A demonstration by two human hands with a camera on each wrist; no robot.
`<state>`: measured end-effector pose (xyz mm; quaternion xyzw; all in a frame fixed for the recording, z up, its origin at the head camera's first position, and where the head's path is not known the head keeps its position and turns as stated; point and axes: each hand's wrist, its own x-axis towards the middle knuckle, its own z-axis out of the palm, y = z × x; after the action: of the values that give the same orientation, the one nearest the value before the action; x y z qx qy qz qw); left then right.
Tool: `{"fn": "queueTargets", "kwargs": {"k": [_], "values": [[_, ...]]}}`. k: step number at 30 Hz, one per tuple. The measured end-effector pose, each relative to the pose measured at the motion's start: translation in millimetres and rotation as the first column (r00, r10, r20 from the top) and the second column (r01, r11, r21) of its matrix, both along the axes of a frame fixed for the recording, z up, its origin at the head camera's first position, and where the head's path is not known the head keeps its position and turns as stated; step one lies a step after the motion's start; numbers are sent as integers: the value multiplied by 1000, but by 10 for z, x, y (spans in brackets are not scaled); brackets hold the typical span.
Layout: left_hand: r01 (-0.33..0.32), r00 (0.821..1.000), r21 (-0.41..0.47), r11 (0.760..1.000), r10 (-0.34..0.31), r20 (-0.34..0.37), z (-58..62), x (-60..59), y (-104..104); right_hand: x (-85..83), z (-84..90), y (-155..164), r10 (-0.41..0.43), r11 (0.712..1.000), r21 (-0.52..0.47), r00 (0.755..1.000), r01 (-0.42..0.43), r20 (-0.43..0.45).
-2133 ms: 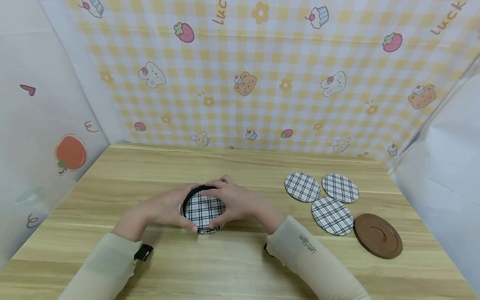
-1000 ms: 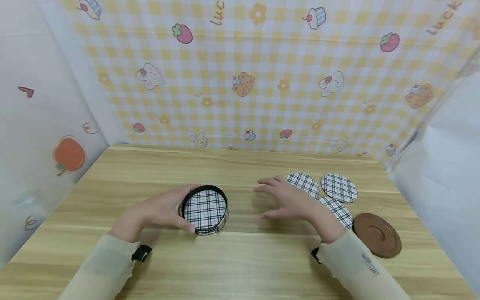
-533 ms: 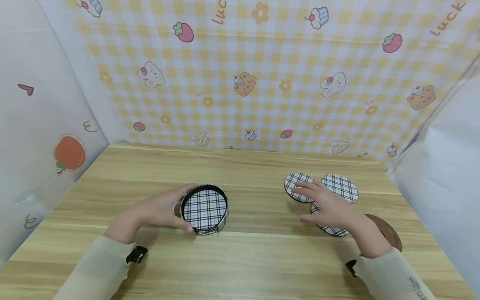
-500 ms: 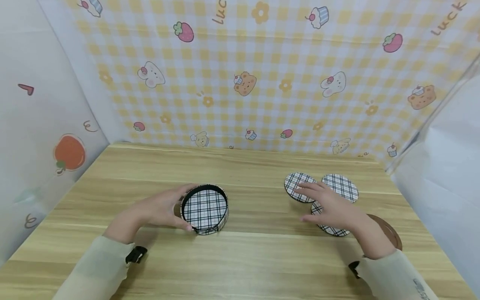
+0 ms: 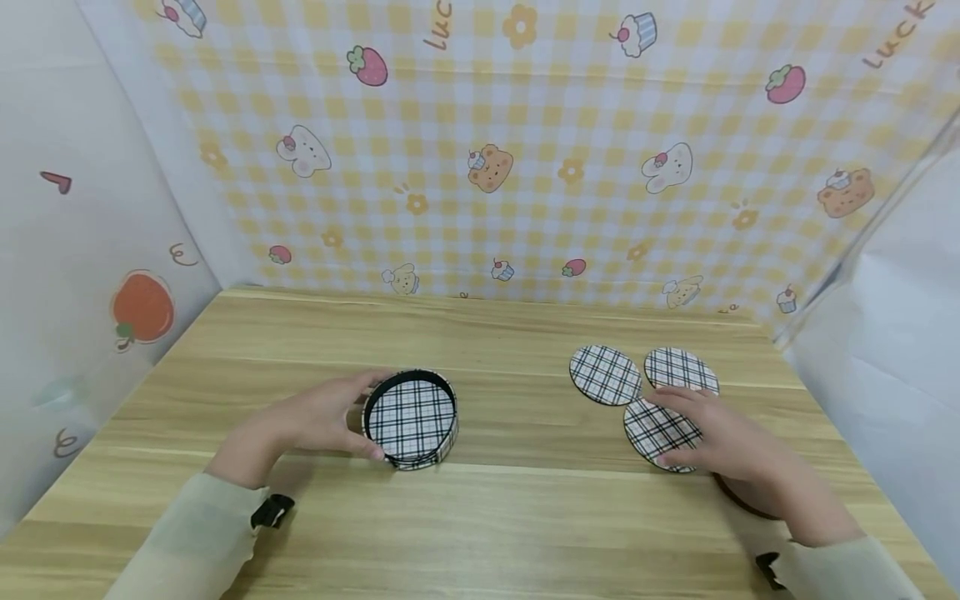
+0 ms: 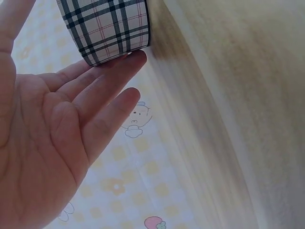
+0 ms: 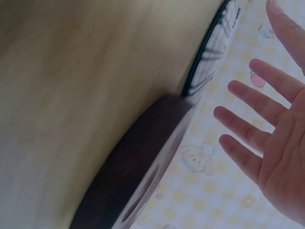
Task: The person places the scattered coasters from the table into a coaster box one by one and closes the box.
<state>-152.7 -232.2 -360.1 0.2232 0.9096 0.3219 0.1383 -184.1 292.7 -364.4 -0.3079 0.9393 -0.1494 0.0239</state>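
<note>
Shifted farther right since the earlier frame, the right hand (image 5: 720,433) seems to hover, fingers spread and holding nothing, over the near coaster (image 5: 648,429) and part of the brown lid (image 7: 131,162). At left, the left hand (image 5: 326,421) grips a lidless round box (image 5: 449,439) between thumb and fingers, unmoved on the table (image 5: 525,525); a plaid disc (image 5: 411,419) seems to lie inside. Rightward, the far-left coaster (image 5: 604,375), near coaster, far-right coaster (image 5: 681,367) and lid remain outside: work apparently part done.
</note>
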Motion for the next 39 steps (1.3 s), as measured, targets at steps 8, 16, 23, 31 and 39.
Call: {"fn": "queueTargets", "kwargs": {"k": [8, 16, 23, 31, 39], "values": [[-9, 1000, -10, 1000, 9, 8, -10, -2, 5, 10, -44, 169, -23, 1000, 14, 1000, 23, 10], [-6, 1000, 2, 1000, 6, 15, -18, 2, 5, 2, -70, 263, -72, 997, 41, 995, 69, 72], [-9, 999, 14, 1000, 9, 39, 5, -2, 9, -31, -130, 241, -29, 998, 56, 999, 27, 37], [-9, 999, 14, 1000, 9, 37, 10, -9, 17, -38, -128, 175, -22, 996, 89, 999, 18, 46], [-8, 1000, 0, 1000, 8, 31, 5, -13, 17, -15, -122, 127, -22, 998, 59, 996, 17, 90]]}}
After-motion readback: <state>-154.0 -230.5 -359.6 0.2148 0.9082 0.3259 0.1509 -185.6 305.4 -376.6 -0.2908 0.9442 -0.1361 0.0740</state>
